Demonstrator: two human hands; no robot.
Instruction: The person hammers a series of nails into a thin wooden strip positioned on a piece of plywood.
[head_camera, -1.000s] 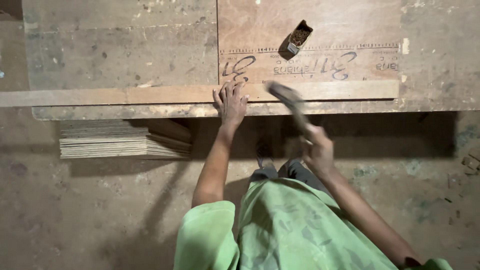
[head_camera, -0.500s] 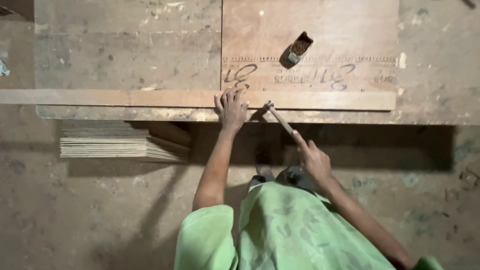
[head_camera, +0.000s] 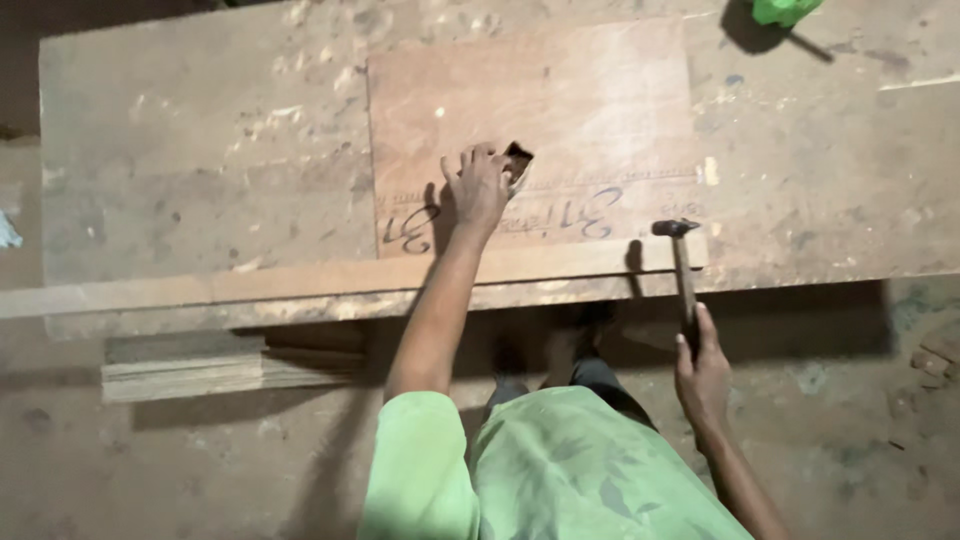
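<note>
The left hand (head_camera: 478, 185) has left the wooden strip (head_camera: 400, 277) and now reaches into the small nail box (head_camera: 517, 162) on the plywood sheet (head_camera: 530, 110), fingers together inside it (grip hidden). The right hand (head_camera: 703, 372), clamped on the hammer (head_camera: 682, 262), has stopped striking and rests its head on the counter (head_camera: 200, 160) edge.

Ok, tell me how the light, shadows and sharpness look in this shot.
Head view: dim, warm light; the left hand over the small open box looks slightly soft; the metal-headed hammer in the right hand casts a shadow on the long wooden strip; deep shadow lies under the worn wooden workbench.
</note>
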